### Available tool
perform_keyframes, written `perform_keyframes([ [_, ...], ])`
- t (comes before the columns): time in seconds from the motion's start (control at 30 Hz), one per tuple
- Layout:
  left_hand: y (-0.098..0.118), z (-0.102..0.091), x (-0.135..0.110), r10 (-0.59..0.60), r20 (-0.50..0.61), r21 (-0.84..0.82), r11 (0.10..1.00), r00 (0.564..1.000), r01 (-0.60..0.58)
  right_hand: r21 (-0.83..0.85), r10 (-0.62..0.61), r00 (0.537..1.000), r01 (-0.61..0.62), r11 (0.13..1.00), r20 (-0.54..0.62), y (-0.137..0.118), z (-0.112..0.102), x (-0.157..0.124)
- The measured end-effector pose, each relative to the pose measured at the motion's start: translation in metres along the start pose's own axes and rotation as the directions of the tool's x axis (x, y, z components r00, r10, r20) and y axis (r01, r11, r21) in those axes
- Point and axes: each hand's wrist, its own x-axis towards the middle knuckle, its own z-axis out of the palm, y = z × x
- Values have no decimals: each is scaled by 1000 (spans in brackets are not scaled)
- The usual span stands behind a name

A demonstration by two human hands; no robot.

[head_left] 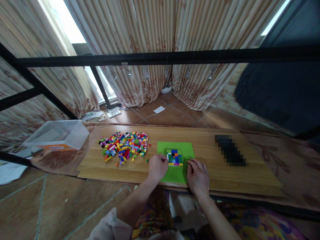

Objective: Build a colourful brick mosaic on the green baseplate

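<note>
A bright green studded baseplate (175, 176) lies on the wooden board before me. On its middle sits a patch of toy bricks (176, 158) in blue, green, white, yellow and other colours, packed side by side. My left hand (158, 166) is over the plate's left side, thumb and fingers pinched together at the patch's left edge. Whatever is between those fingertips is too small to make out. My right hand (198, 176) rests at the plate's right edge, its fingers loosely bent and a little apart, the fingertips touching the plate.
Left of the baseplate is a spread pile of loose toy bricks (127, 146). A clear plastic bin (77, 135) stands at the far left. Toward the right lies a blurred-out black object (230, 150). A black metal bar (160, 59) crosses beyond the wooden board (207, 140), before the curtains.
</note>
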Motion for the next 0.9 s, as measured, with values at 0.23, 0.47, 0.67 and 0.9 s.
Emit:
perform_keyframes([
  [0.23, -3, -7, -2, 33, 44, -87, 996, 998, -29, 0, -28, 1000, 28, 1000, -6, 1, 0, 0],
  [0.47, -10, -10, 5, 52, 118, -162, 986, 992, -32, -4, -26, 1000, 26, 1000, -7, 0, -1, 0],
  [0.67, -13, -5, 10, 32, 128, -179, 984, 991, -9, -18, -27, 1000, 27, 999, -1, 1, -1, 1],
  [0.9, -8, -9, 9, 13, 140, -164, 986, 990, 10, -8, -18, 1000, 18, 1000, 7, -1, -2, 0],
])
